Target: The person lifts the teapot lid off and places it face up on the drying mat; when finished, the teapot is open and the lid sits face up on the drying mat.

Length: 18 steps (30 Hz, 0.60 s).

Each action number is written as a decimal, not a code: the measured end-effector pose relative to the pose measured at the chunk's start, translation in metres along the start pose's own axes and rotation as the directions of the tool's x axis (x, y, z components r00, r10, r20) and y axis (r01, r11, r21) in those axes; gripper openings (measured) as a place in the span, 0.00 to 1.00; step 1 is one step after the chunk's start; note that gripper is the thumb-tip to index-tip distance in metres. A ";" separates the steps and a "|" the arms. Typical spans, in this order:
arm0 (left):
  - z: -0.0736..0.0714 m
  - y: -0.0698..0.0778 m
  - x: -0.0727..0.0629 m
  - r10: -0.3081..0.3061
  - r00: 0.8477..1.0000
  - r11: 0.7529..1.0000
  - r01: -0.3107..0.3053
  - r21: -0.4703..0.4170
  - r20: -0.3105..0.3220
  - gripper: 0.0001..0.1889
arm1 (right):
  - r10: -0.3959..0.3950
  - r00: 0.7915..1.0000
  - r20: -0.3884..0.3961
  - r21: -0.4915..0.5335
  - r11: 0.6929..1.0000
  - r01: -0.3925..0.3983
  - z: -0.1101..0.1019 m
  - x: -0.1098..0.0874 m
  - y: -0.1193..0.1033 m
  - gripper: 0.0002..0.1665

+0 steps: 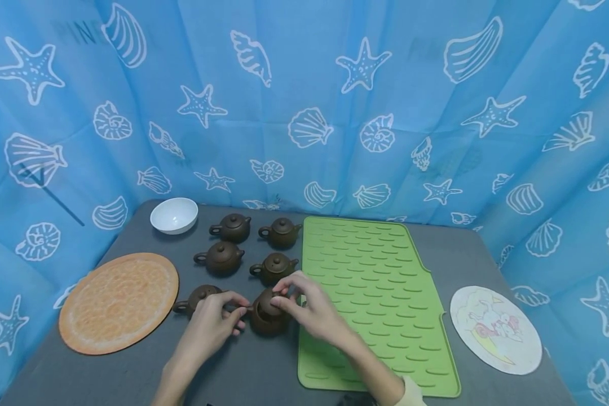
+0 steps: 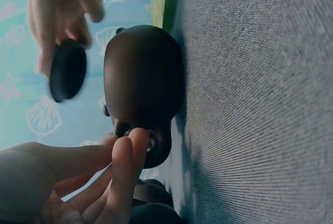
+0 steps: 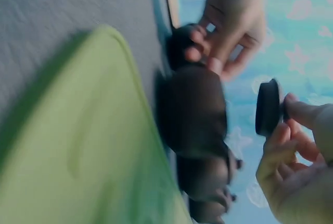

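A grey table (image 1: 264, 372) stands before a blue seashell curtain (image 1: 304, 84). Just left of the green mat (image 1: 375, 293), the near teapot (image 1: 268, 321) sits uncovered. The left hand (image 1: 210, 324) pinches its handle; the right hand (image 1: 309, 304) pinches the lid (image 1: 270, 303) just above its mouth.
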<state>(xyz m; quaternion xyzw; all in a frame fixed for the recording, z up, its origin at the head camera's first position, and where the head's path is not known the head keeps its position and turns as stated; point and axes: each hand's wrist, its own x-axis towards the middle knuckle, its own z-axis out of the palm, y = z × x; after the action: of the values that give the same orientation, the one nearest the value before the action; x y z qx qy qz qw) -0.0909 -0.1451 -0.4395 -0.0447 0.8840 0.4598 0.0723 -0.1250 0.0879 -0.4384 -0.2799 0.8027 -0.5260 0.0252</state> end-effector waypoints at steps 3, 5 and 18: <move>0.000 -0.001 0.000 0.003 1.000 1.000 -0.003 -0.001 0.000 0.07 | -0.040 0.999 0.002 0.016 0.999 0.040 -0.015 -0.003 -0.001 0.07; 0.000 -0.001 0.001 0.001 1.000 1.000 -0.001 -0.001 0.002 0.07 | -0.035 0.999 0.013 0.056 0.998 0.034 -0.026 -0.006 0.000 0.07; -0.001 -0.003 0.002 -0.011 1.000 1.000 0.011 -0.006 0.015 0.08 | 0.091 0.984 0.155 0.339 0.930 -0.139 -0.082 -0.009 0.028 0.29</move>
<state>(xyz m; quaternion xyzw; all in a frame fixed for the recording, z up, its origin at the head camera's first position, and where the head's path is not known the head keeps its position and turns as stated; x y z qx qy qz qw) -0.0926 -0.1478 -0.4411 -0.0462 0.8818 0.4622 0.0812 -0.1562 0.1683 -0.4280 -0.2586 0.7083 -0.6370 0.1600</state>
